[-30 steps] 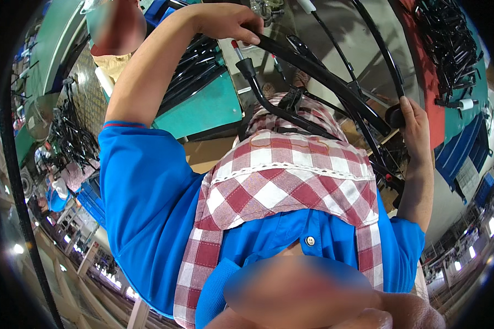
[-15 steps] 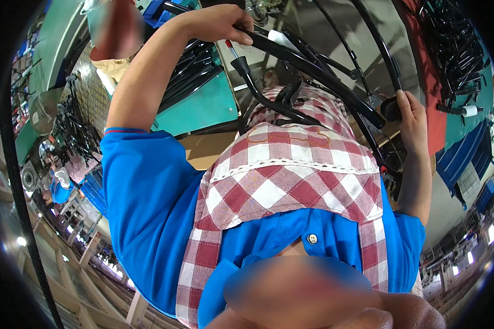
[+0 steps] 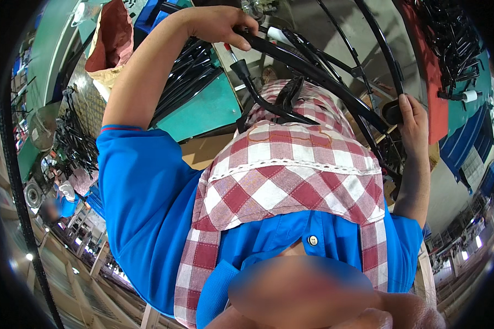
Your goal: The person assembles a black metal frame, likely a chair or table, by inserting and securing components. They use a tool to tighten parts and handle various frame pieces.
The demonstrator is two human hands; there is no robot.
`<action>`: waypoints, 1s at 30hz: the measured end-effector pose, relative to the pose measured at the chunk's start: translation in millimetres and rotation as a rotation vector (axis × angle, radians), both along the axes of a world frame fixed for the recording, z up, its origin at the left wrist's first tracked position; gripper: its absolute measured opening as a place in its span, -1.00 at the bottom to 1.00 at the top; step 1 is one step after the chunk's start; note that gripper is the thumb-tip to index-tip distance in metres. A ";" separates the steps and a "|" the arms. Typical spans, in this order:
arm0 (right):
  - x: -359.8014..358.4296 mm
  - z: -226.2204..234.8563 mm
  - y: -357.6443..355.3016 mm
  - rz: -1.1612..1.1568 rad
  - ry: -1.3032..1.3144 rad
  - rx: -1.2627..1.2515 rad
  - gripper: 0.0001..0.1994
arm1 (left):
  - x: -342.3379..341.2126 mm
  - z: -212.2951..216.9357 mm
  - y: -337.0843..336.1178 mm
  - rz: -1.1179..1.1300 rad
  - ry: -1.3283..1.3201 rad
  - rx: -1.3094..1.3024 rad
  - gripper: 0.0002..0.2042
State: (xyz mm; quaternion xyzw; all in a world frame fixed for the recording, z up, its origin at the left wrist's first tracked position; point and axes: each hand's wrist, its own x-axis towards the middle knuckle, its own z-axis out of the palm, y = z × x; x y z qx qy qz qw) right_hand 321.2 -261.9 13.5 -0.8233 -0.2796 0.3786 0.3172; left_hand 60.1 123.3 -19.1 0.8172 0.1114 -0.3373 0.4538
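My left hand (image 3: pixel 219 26) is closed around the upper end of a thick black tube (image 3: pixel 318 75), which slants down to the right across the front of my apron. At the right, my right hand (image 3: pixel 415 123) is closed at the lower end of a curved black tube (image 3: pixel 380 41), its thumb and fingers against a round black piece (image 3: pixel 391 112). A bent black tube (image 3: pixel 253 90) with a flared collar lies against my lap, with a red-tipped rod (image 3: pixel 229 49) by its top. Thinner black tubes cross behind the thick one. My right fingertips are partly hidden.
Several black tubes lie bundled on a green surface (image 3: pixel 197 112) at the left, beside an open paper sack (image 3: pixel 112 46). A red edge (image 3: pixel 434 93) runs down the right, with a heap of black parts (image 3: pixel 450 46) beyond it. A cardboard sheet (image 3: pixel 206 149) sits by my left side.
The thick tube's lower end has dropped slightly and its angle has shifted a little. My left hand has moved slightly right and my right hand slightly down; both keep their grips.
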 end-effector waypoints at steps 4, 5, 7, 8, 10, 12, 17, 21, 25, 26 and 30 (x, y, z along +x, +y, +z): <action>-3.4 1.7 0.5 -0.002 0.000 -0.004 -0.63 | -3.0 -0.5 -6.1 0.012 -0.019 0.031 -0.69; -5.9 3.9 1.7 -0.019 0.014 -0.004 -0.64 | -1.3 3.4 -6.7 -0.020 -0.008 0.045 -0.70; -7.5 3.6 -1.0 -0.033 0.031 0.000 -0.65 | -2.1 5.9 -9.2 -0.068 -0.038 0.087 -0.71; -6.5 2.0 -3.2 -0.028 0.035 0.004 -0.65 | -6.3 5.2 -8.9 -0.081 -0.078 0.114 -0.71; -6.8 2.6 -7.7 -0.041 0.025 0.005 -0.67 | -12.5 1.1 -9.2 -0.029 -0.092 0.095 -0.71; -10.8 4.0 -11.9 -0.068 0.013 0.008 -0.69 | -19.1 5.5 -11.9 -0.028 -0.089 0.125 -0.70; -11.6 3.8 -14.3 -0.083 0.044 0.029 -0.70 | -34.8 12.0 -18.4 -0.044 -0.246 0.185 -0.63; -8.7 3.1 -14.7 -0.033 0.010 0.030 -0.69 | -35.3 20.8 -25.3 -0.043 -0.312 0.155 -0.65; -14.0 12.3 -11.9 0.007 -0.088 0.010 -0.69 | -31.0 24.9 -36.8 -0.038 -0.357 0.127 -0.67; -11.8 10.8 -14.3 -0.010 -0.068 -0.010 -0.68 | -25.2 31.3 -38.0 -0.021 -0.212 0.105 -0.68; -19.4 19.3 -9.8 -0.017 -0.065 0.020 -0.67 | -22.4 29.1 -45.0 -0.074 -0.290 0.065 -0.70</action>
